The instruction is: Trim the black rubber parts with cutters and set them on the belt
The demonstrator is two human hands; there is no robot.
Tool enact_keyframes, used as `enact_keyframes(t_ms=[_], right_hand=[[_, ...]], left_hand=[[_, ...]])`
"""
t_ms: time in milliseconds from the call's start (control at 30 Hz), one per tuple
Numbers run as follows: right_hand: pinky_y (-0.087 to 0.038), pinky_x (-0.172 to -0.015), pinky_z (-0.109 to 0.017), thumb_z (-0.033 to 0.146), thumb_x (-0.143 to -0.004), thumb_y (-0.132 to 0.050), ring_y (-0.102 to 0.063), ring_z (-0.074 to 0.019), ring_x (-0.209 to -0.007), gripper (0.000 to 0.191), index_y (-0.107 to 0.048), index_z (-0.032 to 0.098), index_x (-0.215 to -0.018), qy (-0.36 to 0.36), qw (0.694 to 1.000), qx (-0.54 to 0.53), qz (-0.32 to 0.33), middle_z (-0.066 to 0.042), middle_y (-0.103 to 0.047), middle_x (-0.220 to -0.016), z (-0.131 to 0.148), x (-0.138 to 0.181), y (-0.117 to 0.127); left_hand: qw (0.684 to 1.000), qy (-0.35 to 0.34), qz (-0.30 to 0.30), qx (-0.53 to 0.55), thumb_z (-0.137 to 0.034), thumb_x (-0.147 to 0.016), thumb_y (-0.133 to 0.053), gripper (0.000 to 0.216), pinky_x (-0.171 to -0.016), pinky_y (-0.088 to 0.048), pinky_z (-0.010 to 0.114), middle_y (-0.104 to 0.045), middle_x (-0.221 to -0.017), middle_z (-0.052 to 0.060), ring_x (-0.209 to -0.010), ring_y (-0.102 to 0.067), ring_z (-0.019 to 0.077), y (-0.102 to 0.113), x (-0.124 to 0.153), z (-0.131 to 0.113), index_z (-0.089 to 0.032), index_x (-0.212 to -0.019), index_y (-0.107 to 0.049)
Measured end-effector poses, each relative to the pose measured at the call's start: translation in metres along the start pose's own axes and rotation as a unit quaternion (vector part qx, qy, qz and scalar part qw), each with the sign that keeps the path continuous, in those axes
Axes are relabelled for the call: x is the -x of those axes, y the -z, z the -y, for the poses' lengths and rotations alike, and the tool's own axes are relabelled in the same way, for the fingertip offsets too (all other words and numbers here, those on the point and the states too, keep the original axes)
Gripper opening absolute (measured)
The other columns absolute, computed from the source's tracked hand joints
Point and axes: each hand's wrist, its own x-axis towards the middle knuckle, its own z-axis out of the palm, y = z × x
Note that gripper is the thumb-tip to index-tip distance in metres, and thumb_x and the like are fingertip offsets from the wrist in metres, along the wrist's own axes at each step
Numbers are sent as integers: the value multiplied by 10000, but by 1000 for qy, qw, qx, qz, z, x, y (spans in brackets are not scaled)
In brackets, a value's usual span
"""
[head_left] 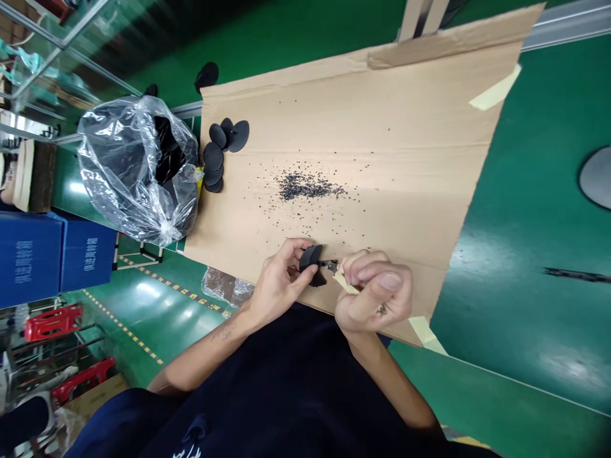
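My left hand (pixel 279 280) pinches a small black rounded part (pixel 310 257) over the near edge of a cardboard sheet (pixel 382 127). My right hand (pixel 375 289) is closed around a small tool with a pale handle (pixel 344 283); its dark tip touches the part. A patch of black shavings (pixel 305 186) lies on the cardboard beyond my hands. Several more black rounded parts (pixel 220 152) are piled at the cardboard's left edge.
A clear plastic bag (pixel 136 168) with dark parts inside sits left of the cardboard. Blue boxes (pixel 52 254) stand further left, red stools (pixel 52 321) on the green floor below. The green table surface (pixel 539 254) extends right, with a grey disc (pixel 596 177).
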Motion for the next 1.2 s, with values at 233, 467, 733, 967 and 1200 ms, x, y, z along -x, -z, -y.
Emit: enact_keyframes(t_ms=[233, 467, 733, 967, 1200], right_hand=[[-384, -437, -265, 308, -1060, -457, -379, -98, -452, 294, -479, 224, -780, -3, 1000, 2, 7, 64, -349, -598, 0, 0, 2], [-378, -428, -265, 307, -1065, -442, -398, -104, -457, 279, -482, 231, -799, 2, 1000, 13, 19, 64, -349, -605, -1, 1, 2], [-396, -448, -279, 298, -1064, -449, -424, -112, -482, 272, -487, 234, -803, -11, 1000, 0, 15, 59, -358, -608, -2, 1, 3], [-395, -449, -276, 283, -1060, -459, -425, -115, -486, 267, -486, 232, -799, -26, 1000, -8, 15, 61, -356, -611, -2, 1, 3], [-387, -457, -269, 269, -1062, -458, -427, -111, -498, 267, -489, 227, -800, -34, 999, -23, 13, 60, -356, -608, -1, 0, 3]], left_hand=[[996, 7, 26, -81, -310, -909, -643, 201, -588, -446, 210, -600, -708, -43, -594, -564, 102, 5, -4, -6, -201, -1060, -566], [984, 5, 85, -159, -309, -949, -581, 124, -522, -360, 220, -534, -593, -69, -493, -497, 106, 12, -12, -17, -210, -946, -507], [983, -65, 58, -165, -323, -992, -529, 124, -551, -428, 222, -594, -660, -45, -528, -580, 120, 6, -10, -13, -208, -971, -487], [970, -119, 82, -198, -333, -1028, -497, 144, -560, -448, 207, -609, -679, -43, -529, -576, 106, 12, -13, -13, -195, -1058, -528], [935, -120, 150, -298, -290, -1019, -472, 126, -558, -429, 214, -595, -675, -36, -556, -572, 127, 20, -22, -29, -208, -1092, -535]])
